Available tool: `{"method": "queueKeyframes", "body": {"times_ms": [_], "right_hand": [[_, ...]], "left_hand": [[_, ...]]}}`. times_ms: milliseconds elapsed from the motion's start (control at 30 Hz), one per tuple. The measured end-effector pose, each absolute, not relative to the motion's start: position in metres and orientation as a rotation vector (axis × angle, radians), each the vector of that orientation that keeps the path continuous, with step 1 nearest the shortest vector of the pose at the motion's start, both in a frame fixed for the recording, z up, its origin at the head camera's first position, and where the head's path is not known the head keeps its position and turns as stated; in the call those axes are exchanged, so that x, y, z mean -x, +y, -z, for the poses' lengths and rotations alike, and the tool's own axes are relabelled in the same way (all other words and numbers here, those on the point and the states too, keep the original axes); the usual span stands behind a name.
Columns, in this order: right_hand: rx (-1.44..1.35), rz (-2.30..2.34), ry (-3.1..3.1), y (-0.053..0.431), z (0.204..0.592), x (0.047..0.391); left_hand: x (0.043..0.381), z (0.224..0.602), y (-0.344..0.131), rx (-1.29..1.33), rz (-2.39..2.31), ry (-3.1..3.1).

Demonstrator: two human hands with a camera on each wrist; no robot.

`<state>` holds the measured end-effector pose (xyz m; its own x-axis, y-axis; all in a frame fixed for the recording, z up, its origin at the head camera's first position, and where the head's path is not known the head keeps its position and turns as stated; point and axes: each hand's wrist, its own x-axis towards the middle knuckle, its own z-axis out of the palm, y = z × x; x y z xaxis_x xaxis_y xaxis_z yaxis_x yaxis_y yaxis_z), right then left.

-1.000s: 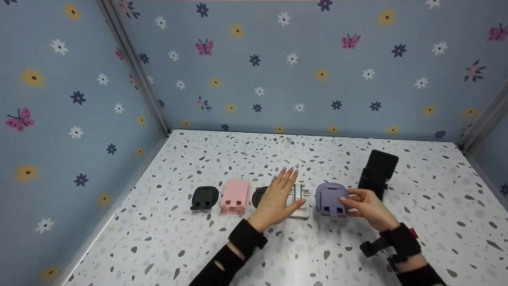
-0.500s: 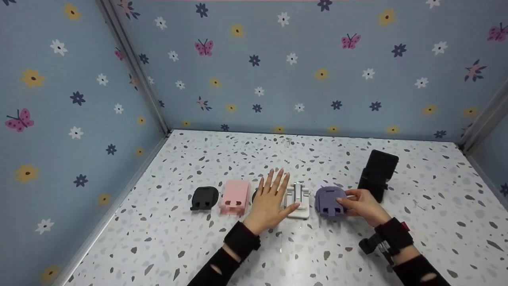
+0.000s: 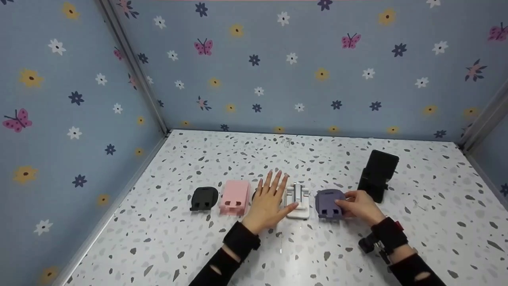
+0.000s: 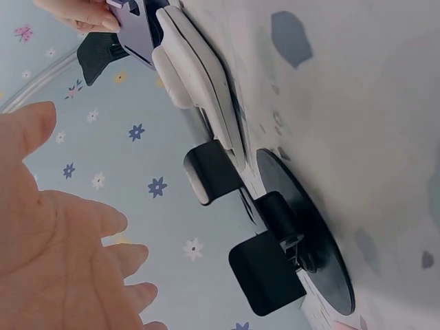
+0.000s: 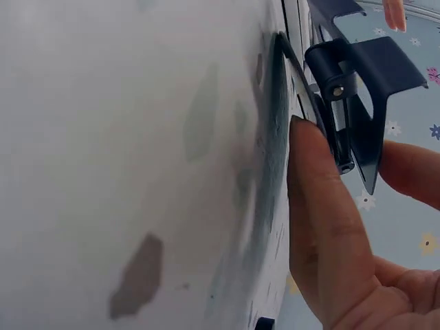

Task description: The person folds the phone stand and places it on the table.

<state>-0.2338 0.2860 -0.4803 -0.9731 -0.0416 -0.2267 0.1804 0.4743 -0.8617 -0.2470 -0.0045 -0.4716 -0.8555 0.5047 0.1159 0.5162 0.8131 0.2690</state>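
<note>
My right hand [image 3: 359,205] pinches the right edge of a purple folding phone stand [image 3: 328,202] at the table surface. In the right wrist view the thumb and fingers sit on either side of the stand [image 5: 364,75], which is partly folded, with its hinge showing. My left hand [image 3: 265,207] hovers with fingers spread over a black phone stand with a round base [image 4: 265,275], apart from it. In the head view that hand hides most of this stand. A white phone stand [image 3: 298,202] lies between the two hands, near the left thumb.
Left of my left hand are a pink phone stand [image 3: 235,198] and a small black phone stand [image 3: 204,198], in the same row. Behind my right hand lies an unfolded black stand [image 3: 380,172]. The speckled table [image 3: 285,262] meets flowered walls at back and left.
The purple stand has come down and slightly towards me in my right hand, its top part tilting lower. My left hand has shifted left, uncovering the white stand, its fingers spreading wider.
</note>
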Motion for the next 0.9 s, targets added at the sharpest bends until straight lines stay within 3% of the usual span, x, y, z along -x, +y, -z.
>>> {"method": "queueKeyframes", "body": {"times_ms": [400,900], "right_hand": [[0.123,0.897,2.95,0.278,0.476,0.236],[0.107,0.438,3.204,0.265,0.466,0.23]], "left_hand": [[0.246,0.468,-0.004,0.836,0.501,-2.965],[0.244,0.468,-0.002,0.828,0.486,-2.977]]}}
